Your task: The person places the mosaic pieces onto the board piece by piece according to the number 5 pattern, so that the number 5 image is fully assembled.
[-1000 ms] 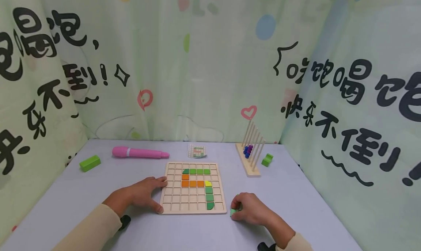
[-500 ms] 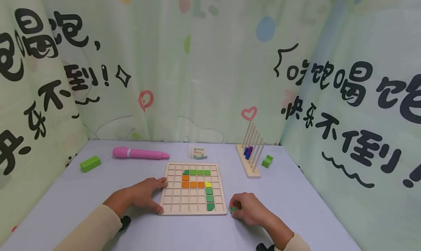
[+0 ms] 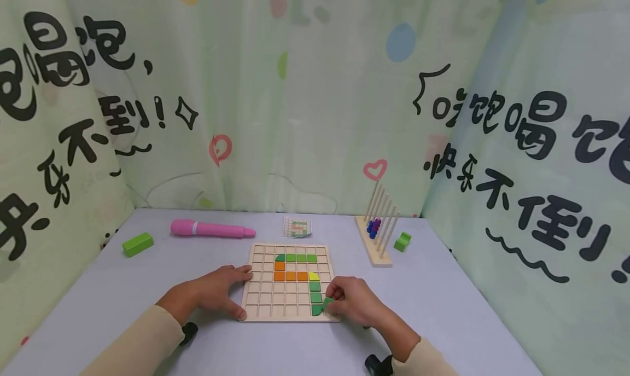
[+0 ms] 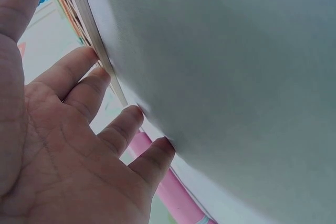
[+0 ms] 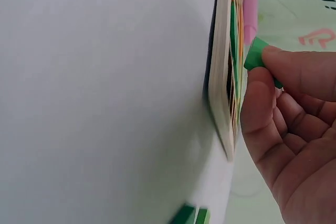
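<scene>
A wooden grid board [image 3: 266, 298] lies on the table, with orange, yellow and green tiles in some of its squares. My left hand [image 3: 211, 289] rests at the board's left side, fingers spread; in the left wrist view fingertips touch the board's edge [image 4: 86, 17]. Between thumb and forefinger, my right hand [image 3: 358, 302] pinches a small green tile [image 5: 255, 53]. It holds this tile over the board's lower right part, beside the column of green tiles [image 3: 316, 298]. The fingers partly hide the held tile.
Behind the board are a pink pen-shaped object [image 3: 214, 229] and a small pattern card [image 3: 297, 227]. A peg stand [image 3: 381, 255] with blue and purple beads is at back right, near green blocks [image 3: 402, 242]. Another green block [image 3: 138, 244] lies left. Loose green pieces [image 5: 184, 214] lie near the right wrist.
My right hand has moved left and up from the table beside the board to over its lower right part, bringing the green tile along. The left hand stays at the board's side.
</scene>
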Demonstrator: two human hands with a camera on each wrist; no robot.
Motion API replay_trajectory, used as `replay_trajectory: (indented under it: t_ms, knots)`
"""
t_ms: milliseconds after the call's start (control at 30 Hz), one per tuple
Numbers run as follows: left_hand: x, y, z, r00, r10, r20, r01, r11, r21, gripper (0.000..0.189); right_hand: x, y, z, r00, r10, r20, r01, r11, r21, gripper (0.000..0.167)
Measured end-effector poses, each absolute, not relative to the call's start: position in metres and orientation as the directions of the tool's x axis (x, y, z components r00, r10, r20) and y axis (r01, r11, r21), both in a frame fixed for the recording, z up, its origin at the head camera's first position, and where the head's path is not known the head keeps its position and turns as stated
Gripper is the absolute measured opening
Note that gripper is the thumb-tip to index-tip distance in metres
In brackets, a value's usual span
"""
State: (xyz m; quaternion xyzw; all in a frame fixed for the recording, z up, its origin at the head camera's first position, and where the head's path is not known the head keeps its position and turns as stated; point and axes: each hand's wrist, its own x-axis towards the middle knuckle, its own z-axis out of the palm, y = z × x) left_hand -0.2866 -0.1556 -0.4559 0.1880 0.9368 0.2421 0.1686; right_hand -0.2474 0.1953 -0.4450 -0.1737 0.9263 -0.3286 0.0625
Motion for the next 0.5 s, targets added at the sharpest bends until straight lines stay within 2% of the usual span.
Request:
replay_trajectory:
  t_ms: [267, 500]
  knots:
    - [-0.286, -0.155, -0.454, -0.873, 0.424, -0.240, 0.252, 0.816, 0.520, 0.099, -0.252, 0.167, -0.445, -0.897, -0.441, -0.026, -0.322, 0.694, -0.643, 0.007]
    - [-0.288, -0.155, -0.456, -0.877, 0.419, -0.236, 0.254, 0.821, 0.512, 0.099, -0.255, 0.154, -0.448, -0.888, -0.458, -0.036, -0.330, 0.690, -0.644, 0.008]
